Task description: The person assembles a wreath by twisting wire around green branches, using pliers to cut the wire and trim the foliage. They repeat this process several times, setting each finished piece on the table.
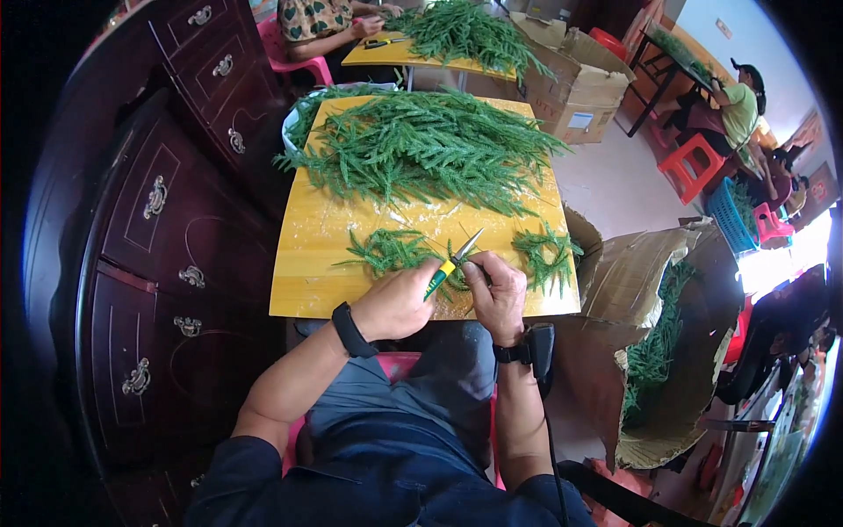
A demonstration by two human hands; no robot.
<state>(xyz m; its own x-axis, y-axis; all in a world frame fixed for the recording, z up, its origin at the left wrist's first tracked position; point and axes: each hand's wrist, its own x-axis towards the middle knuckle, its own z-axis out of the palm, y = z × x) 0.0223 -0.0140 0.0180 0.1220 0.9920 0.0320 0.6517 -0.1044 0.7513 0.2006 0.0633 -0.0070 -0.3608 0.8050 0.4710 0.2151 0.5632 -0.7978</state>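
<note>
My left hand is closed around a pair of pliers with green-and-yellow handles. Their pointed metal jaws rise to the upper right, just above my right thumb. My right hand pinches a small green artificial sprig between thumb and fingers, close beside the pliers. Whether the jaws touch the sprig I cannot tell. On the yellow table, one curled green sprig lies beyond my left hand and another lies to the right of my right hand. A large heap of green sprigs covers the table's far half.
Pale scraps litter the yellow table. Dark wooden drawers stand close on the left. An open cardboard box with greenery stands at the right, another box farther back. A person works at a second yellow table; others sit far right.
</note>
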